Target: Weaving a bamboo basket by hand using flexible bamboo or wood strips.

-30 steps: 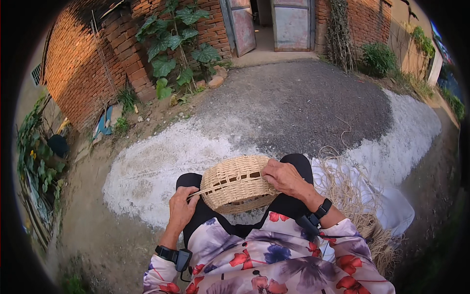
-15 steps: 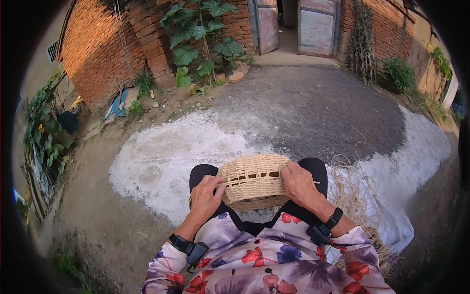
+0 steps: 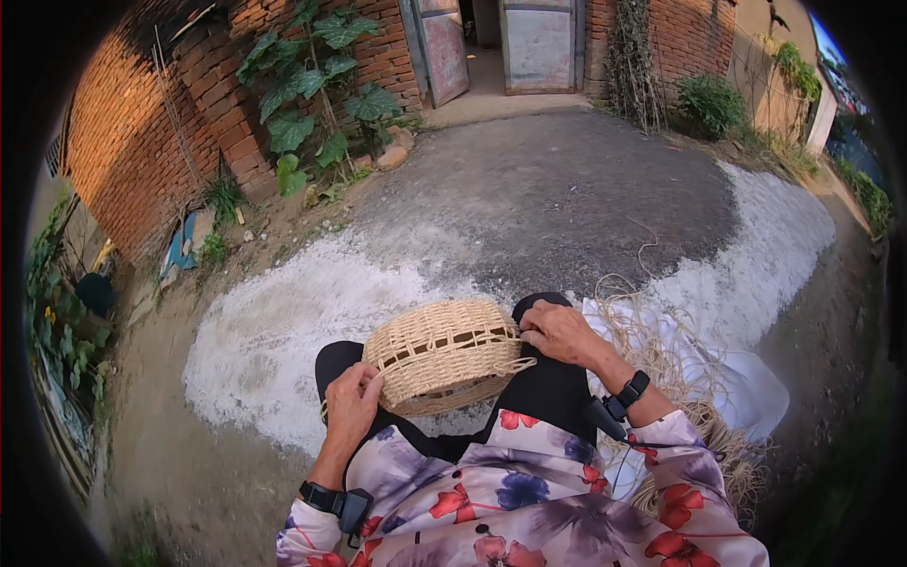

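Note:
A pale woven straw basket (image 3: 436, 370) rests across my black-trousered thighs, with a dark slit-like gap crossed by a few strands along its upper face. My left hand (image 3: 351, 402) grips its left end, thumb and fingers closed on the rim. At the right end my right hand (image 3: 561, 331) has its fingers pinched together, where a thin straw cord from the gap meets the fingertips. A short loose cord end (image 3: 516, 365) sticks out from the basket's right side just below that hand. What lies inside the basket is hidden.
A tangled heap of straw cord (image 3: 694, 416) lies on a white sheet (image 3: 753, 387) by my right leg. Pale powdery patches (image 3: 274, 331) and dark paving (image 3: 557, 198) cover the ground ahead. Brick walls, a leafy climbing plant (image 3: 321, 85) and a half-open metal door (image 3: 539, 47) stand beyond.
The view has swung to the right. My right hand has moved off the basket's upper right face to just beyond its right end. The left hand keeps its hold, and the basket is tilted slightly more.

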A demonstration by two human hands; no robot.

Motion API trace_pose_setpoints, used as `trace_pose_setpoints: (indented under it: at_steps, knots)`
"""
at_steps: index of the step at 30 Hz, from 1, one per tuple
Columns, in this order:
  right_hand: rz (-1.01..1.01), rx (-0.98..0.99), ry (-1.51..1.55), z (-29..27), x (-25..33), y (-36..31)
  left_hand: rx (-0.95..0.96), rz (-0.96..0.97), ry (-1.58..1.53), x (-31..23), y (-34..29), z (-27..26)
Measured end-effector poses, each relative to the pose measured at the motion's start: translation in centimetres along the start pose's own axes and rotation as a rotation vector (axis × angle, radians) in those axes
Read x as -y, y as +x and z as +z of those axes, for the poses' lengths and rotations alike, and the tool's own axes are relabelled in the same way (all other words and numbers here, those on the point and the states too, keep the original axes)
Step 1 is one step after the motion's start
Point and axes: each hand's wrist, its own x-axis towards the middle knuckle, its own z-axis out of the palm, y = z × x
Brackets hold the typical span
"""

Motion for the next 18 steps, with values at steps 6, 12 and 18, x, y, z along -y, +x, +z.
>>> trace_pose_setpoints:
  at_steps: [6, 12, 18]
  knots:
    - [0.003, -0.102, -0.038, 2.0, 0.6, -1.4, 0.014, 0.019, 0.03, -0.2, 0.1, -0.1]
    - [-0.102, -0.292, -0.066, 3.3, 0.5, -1.1, 0.017, -0.002, 0.015, -0.4, -0.1, 0.1]
    - [-0.132, -0.277, -0.183, 1.4, 2.4, -0.7, 0.005, -0.004, -0.021, 0.5, -0.2, 0.3]
